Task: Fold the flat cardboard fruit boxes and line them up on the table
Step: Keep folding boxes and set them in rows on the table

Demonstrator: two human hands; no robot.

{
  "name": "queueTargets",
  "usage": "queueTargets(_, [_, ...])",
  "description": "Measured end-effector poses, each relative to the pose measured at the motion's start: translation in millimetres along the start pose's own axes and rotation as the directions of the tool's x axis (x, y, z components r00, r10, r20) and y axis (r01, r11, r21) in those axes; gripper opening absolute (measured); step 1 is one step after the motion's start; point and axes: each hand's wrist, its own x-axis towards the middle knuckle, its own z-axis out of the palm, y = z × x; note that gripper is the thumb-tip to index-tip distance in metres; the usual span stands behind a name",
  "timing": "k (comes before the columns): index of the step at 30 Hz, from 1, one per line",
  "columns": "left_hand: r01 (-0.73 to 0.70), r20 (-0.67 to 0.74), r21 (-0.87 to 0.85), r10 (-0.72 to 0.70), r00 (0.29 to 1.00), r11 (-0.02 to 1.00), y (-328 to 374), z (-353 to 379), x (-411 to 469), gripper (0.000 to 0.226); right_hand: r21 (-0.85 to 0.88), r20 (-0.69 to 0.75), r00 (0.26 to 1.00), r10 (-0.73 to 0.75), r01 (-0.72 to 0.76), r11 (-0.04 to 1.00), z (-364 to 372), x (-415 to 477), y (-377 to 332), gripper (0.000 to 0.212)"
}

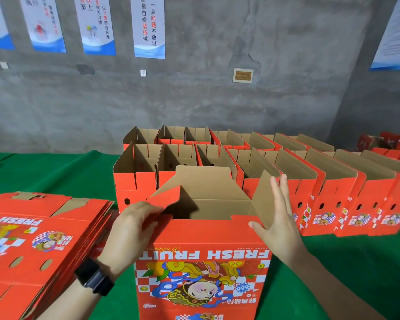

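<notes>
One corrugated box (201,262), left fingers (149,225) pinching flap (165,199)

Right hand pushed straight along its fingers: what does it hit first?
Probably the near row of folded boxes: the right hand points away from the person, beside the open box's side flap, and that row stands just past its fingertips. The gap is hard to judge.

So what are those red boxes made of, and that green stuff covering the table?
The box looks like cardboard, probably corrugated: plain matte brown inside, printed red outside with a slight sheen, and its flaps bend along sharp creases. The table cover is probably felt or a similar cloth: matte green, with soft folds at the far left.
</notes>
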Motion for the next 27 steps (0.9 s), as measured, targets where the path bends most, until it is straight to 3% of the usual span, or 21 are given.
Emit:
queueTargets(1, [-0.043,0.063,0.072,0.038,0.997,0.996,-1,-2,2,0.029,0.004,-0.003,1.0,-0.001,0.001,1.0,1,0,1,0.122])
queueTargets(4, [-0.012,0.168,0.101,-0.006,0.986,0.995,-1,-7,15,0.038,0.056,0.054,0.996,0.069,-0.072,0.996,1,1,1,0.125])
queueTargets(6, [0.043,0.168,0.089,-0.057,0.984,0.995,-6,-8,31,0.027,0.082,0.086,0.992,0.092,-0.099,0.992,1,0,3,0.123])
queueTargets(10, [0.091,0.39,0.244,-0.184,0.902,0.965,-14,4,52,0.057,0.121,0.17,0.981,0.096,-0.118,0.986,-1,-1,8,0.107])
queueTargets(13, [0.216,0.509,0.002,-0.187,0.841,0.976,-21,9,56,0.064,0.039,0.22,0.973,0.068,-0.078,0.996,-3,1,10,0.076])
queueTargets(15, [0.251,0.511,-0.084,-0.174,0.842,0.965,-24,11,55,0.064,0.019,0.249,0.967,0.052,-0.059,0.998,-4,2,11,0.052])
queueTargets(19, [0.187,0.43,-0.141,-0.11,0.896,0.972,-23,14,53,0.066,0.021,0.33,0.943,0.043,-0.053,0.998,-4,6,17,0.011])
queueTargets(22, [0.123,0.358,-0.24,-0.029,0.933,0.963,-24,11,51,0.065,0.103,0.308,0.943,0.124,-0.163,0.981,-6,15,14,0.028])
queueTargets(27, [0.168,0.354,-0.252,-0.071,0.933,0.953,-24,9,51,0.052,0.138,0.219,0.949,0.228,-0.261,0.955,0,33,14,0.024])
